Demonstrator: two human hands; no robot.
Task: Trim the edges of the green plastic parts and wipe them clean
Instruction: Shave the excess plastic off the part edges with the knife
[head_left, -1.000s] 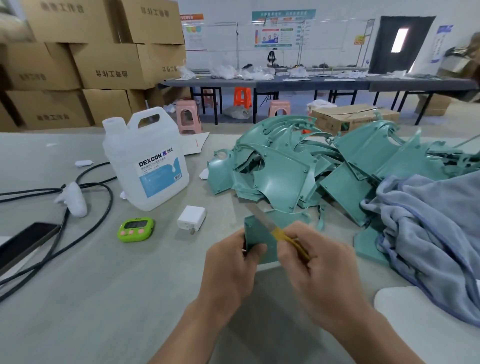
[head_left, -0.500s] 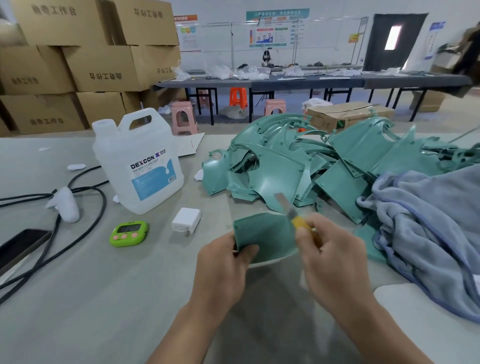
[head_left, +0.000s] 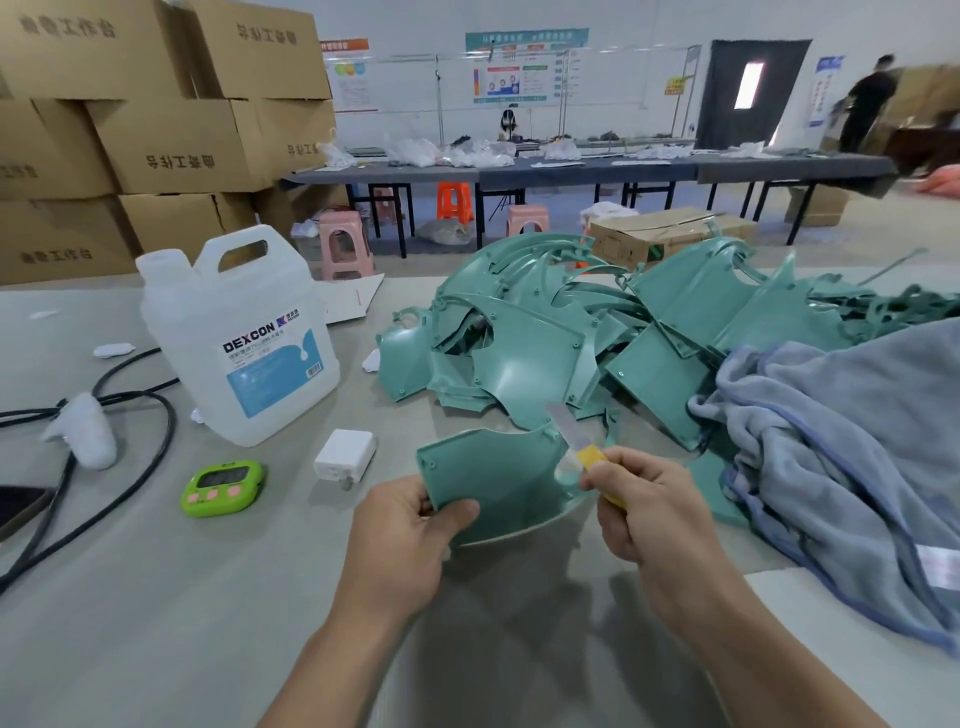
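Note:
My left hand (head_left: 402, 540) grips the lower left corner of a curved green plastic part (head_left: 498, 478), holding it tilted above the table with its flat face toward me. My right hand (head_left: 652, 512) grips a yellow-handled utility knife (head_left: 576, 441). Its blade points up and away, lying against the part's right edge. A pile of green plastic parts (head_left: 545, 338) lies on the table beyond my hands. A crumpled blue-grey cloth (head_left: 841, 447) lies to the right, partly over the pile.
A white DEXCON jug (head_left: 244, 338) stands at the left, with a green timer (head_left: 223, 487), a white charger (head_left: 345, 454), black cables (head_left: 124, 483) and a phone edge (head_left: 15, 506) nearby. Cardboard boxes (head_left: 156, 130) are stacked at back left. A person (head_left: 865, 104) stands far right.
The green part has been turned so more of its broad face shows. The knife has moved from across the part's middle to its right edge, blade pointing up.

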